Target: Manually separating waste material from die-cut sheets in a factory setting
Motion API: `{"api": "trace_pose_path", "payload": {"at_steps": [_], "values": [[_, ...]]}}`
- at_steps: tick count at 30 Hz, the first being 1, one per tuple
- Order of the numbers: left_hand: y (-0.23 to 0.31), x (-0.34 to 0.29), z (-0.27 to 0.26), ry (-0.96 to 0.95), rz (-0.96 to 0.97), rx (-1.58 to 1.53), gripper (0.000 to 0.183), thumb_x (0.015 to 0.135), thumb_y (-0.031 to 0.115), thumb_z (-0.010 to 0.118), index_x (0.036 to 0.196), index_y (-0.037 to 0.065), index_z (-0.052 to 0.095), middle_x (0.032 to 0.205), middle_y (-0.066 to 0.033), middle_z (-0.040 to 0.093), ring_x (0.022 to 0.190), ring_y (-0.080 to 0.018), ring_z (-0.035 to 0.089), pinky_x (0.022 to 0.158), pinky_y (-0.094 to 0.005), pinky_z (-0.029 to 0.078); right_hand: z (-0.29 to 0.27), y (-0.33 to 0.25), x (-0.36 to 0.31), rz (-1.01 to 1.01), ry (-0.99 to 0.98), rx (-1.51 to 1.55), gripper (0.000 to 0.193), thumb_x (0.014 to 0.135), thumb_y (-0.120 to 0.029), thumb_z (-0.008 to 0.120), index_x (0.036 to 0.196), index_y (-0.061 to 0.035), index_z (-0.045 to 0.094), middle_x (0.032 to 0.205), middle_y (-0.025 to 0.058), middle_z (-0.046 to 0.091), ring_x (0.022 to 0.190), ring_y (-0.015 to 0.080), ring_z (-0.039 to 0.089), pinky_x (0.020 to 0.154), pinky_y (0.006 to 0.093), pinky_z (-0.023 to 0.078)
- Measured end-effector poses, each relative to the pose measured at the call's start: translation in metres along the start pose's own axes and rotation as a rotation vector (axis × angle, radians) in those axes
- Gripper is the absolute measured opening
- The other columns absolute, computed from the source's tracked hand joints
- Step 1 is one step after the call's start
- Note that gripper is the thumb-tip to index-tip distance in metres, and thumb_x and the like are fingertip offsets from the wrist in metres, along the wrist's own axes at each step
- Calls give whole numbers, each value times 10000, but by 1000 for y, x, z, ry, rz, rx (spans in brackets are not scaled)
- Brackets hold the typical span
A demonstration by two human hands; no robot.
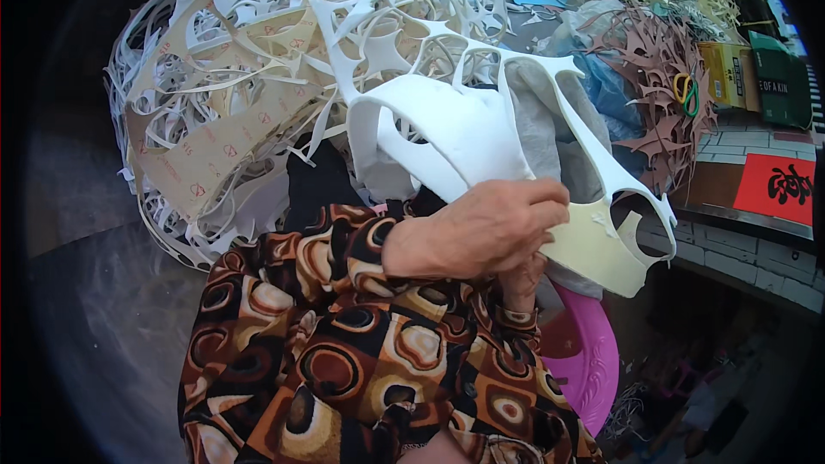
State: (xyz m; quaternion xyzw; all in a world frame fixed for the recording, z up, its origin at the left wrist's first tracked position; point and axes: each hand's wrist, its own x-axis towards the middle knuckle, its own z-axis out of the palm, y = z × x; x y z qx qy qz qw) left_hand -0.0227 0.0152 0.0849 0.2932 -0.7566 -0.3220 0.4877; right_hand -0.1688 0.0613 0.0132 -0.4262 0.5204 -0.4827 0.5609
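My left hand (481,228) reaches across my lap, its fingers closed on the edge of a white foam offcut sheet (468,125). Large shaped holes are cut through this sheet, leaving thin pointed strips between them. Where I grip it, a pale cream flap (597,249) of the sheet is turned over and hangs to the right. Just below and behind the left hand is my right hand (522,283), close to the same edge. Most of its fingers are hidden, so its hold is unclear. Grey-white cloth-like material (541,120) shows through the holes.
A big heap of white and tan cut-out scraps (198,155) fills the far left. Brownish-pink scraps (657,77) lie at right, with green-and-yellow-handled scissors (687,94) on them. A red paper (778,189) and boxes (778,77) are farther right. A pink plastic seat (593,352) is below.
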Motion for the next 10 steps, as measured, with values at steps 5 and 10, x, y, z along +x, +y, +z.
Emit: {"api": "trace_pose_path", "payload": {"at_steps": [5,10], "values": [[-52,0,6,-135,-256,262,189,747,88,559,924,22,538,988,-118,536,787,-296,574,645,-347,472,3,3,-3,-100,57,75,438,797,20,524,1212,30,386,1169,134,462,1060,208,464,928,315,357],[-61,-9,3,-197,-288,224,209,751,124,562,945,53,538,1013,-100,533,818,-293,565,654,-359,470,11,-8,-4,-108,-33,-68,360,810,-38,545,1149,43,457,1103,103,516,989,174,489,878,293,372]]}}
